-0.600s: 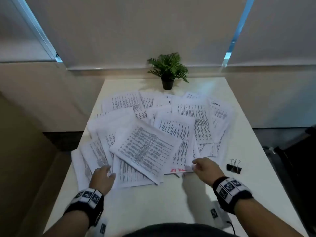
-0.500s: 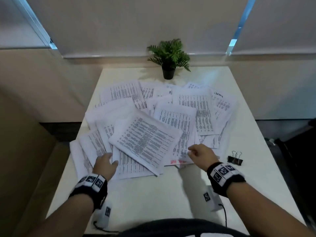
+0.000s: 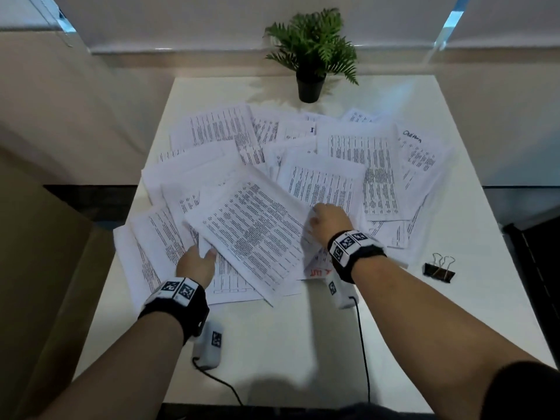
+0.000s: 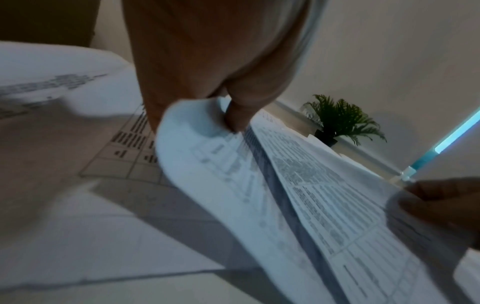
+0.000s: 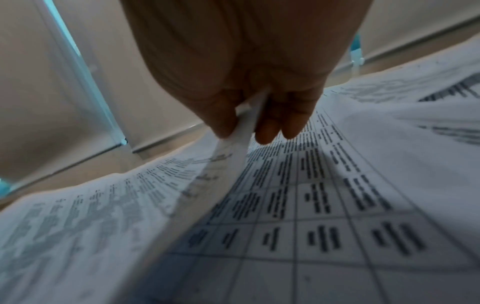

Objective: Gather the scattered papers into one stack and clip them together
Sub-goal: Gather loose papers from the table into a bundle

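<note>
Several printed sheets lie scattered and overlapping across the white table point(image 3: 272, 344). The top sheet point(image 3: 254, 234) lies tilted at the near middle and is lifted off the pile. My left hand point(image 3: 197, 262) pinches its left corner point(image 4: 202, 123) between thumb and fingers. My right hand point(image 3: 328, 218) pinches its right edge point(image 5: 244, 125), thumb on one side and fingers on the other. The sheet point(image 4: 324, 195) sags between the two hands. A black binder clip point(image 3: 439, 269) lies on the table to the right of my right wrist, untouched.
A small potted fern point(image 3: 312, 53) stands at the table's far edge behind the papers. Camera units with cables point(image 3: 209, 347) hang under both wrists over the bare near part of the table. A brown panel point(image 3: 39, 268) runs along the left side.
Both hands moved forward from the near edge of the pile and took hold of the top sheet, left at its corner and right at its edge. The sheet is now raised.
</note>
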`<state>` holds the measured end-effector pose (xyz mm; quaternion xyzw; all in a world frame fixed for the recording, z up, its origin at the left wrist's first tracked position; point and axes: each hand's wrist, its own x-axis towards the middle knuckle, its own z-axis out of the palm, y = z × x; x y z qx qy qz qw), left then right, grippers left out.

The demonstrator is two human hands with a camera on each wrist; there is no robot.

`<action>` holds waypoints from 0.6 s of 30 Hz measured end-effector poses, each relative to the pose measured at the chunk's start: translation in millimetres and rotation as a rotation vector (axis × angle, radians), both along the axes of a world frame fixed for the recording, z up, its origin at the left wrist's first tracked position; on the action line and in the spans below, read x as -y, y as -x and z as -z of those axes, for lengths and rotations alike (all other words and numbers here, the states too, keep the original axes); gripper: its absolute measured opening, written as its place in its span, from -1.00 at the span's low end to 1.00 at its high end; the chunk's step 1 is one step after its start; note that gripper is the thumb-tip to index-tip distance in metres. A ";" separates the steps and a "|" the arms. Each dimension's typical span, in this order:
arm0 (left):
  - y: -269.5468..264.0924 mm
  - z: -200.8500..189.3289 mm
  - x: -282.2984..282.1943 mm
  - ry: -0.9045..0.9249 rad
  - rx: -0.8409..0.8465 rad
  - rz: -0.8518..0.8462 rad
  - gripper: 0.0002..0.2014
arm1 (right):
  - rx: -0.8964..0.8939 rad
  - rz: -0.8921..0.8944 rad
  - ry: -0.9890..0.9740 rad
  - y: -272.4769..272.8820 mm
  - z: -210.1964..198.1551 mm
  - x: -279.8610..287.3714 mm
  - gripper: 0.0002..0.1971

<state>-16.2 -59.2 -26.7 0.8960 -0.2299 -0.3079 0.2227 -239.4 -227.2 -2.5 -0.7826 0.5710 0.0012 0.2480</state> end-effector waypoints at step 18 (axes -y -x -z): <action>-8.5 -2.3 -13.7 0.166 0.002 -0.168 -0.62 | 0.226 0.362 -0.063 39.2 -6.7 -3.6 -0.77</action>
